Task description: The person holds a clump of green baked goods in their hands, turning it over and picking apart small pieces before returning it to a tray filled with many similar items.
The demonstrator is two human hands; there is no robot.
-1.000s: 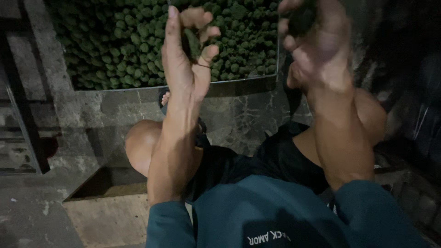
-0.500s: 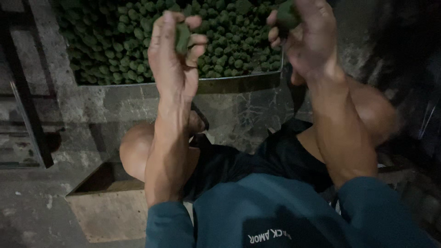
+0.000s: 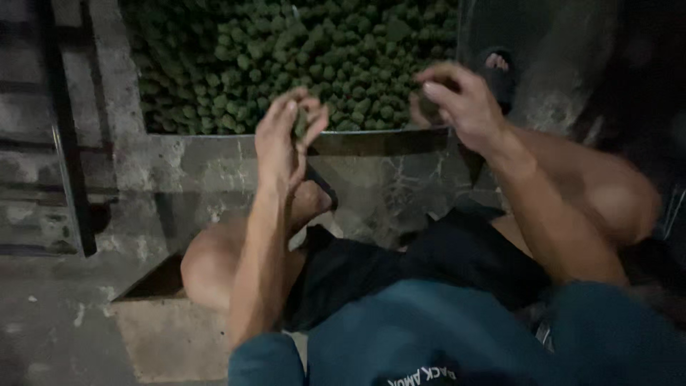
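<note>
While the fingers (image 3: 311,118) of the left hand (image 3: 282,146) are pinched together on one small green fruit (image 3: 301,123), those of the right hand (image 3: 461,104) are curled shut around a dark, blurred piece that cannot be made out clearly. Both hands are held just over the near metal rim of a wide tray (image 3: 371,143) heaped with small green fruits (image 3: 286,50), so single pieces seem to be handled one by one, and a steady pinch is called for. Rough grey concrete floor (image 3: 50,336) is seen in dim light, with bent knees and a sandalled foot (image 3: 495,71) beside the tray.
</note>
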